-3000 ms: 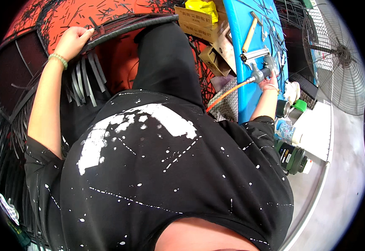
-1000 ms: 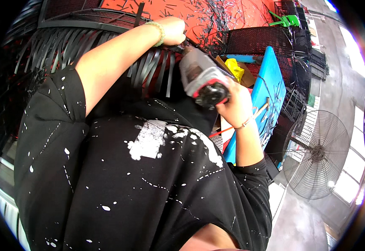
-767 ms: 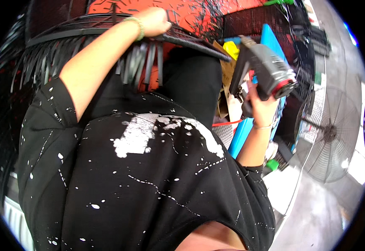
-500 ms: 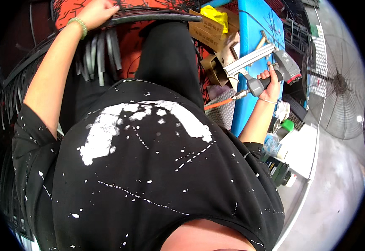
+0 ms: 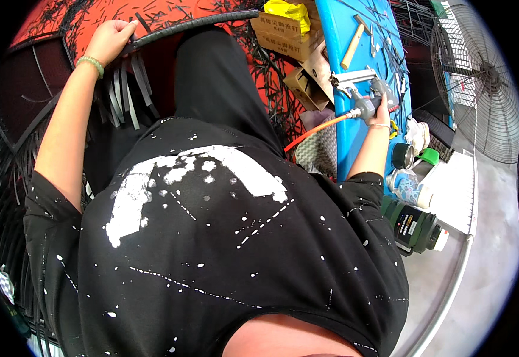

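My left hand [image 5: 110,43] is closed on the near end of a black, strip-wrapped frame bar [image 5: 197,27], its thumb and fingers pinched together. Several loose flat black strips [image 5: 125,95] dangle below that hand. At the right, my right hand [image 5: 381,110] grips the handle of an air staple gun [image 5: 366,106] over the blue table [image 5: 346,152]. An orange air hose [image 5: 319,132] runs from the gun toward my lap. Whether the gun rests on the tabletop, I cannot tell.
A hammer [image 5: 353,46] and scattered black strips lie on the blue table. Beside it are a cardboard box [image 5: 280,33] with a yellow bag [image 5: 287,13]. Farther right are a dark green flask [image 5: 411,225] and a large fan [image 5: 488,80]. Strip scraps litter the red surface [image 5: 164,12].
My right hand has brought the staple gun lower and turned it over the blue table, uncovering the hammer. My left hand has shifted left and down, still at the bar.
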